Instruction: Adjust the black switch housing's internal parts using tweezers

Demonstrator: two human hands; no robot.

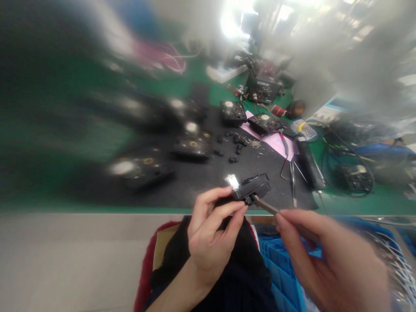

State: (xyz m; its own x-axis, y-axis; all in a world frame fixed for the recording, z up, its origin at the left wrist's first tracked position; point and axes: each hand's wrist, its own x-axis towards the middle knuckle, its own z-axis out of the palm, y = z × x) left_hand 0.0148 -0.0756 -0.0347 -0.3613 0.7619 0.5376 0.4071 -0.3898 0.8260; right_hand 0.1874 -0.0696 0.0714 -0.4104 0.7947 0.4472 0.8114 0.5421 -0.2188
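Observation:
My left hand [212,236] is closed around the near side of a black plastic housing [253,187], held tilted above the table's front edge. A white knob [232,181] sticks out at the housing's left end. A small black part [248,200] shows at its underside, by my left fingertips. In my right hand [328,255], pinched between thumb and fingers, is a slim grey metal tool that looks like tweezers [266,205]. Its tip touches or nearly touches the small part under the housing; the exact contact is hidden.
Similar black housings [191,145] with white knobs stand on the black mat [201,182]. Small black parts [238,149] and loose screws [255,143] lie mid-mat. Pliers [286,147], another hand tool [293,184] and a control box [264,89] are beyond. A blue crate [279,268] sits below right.

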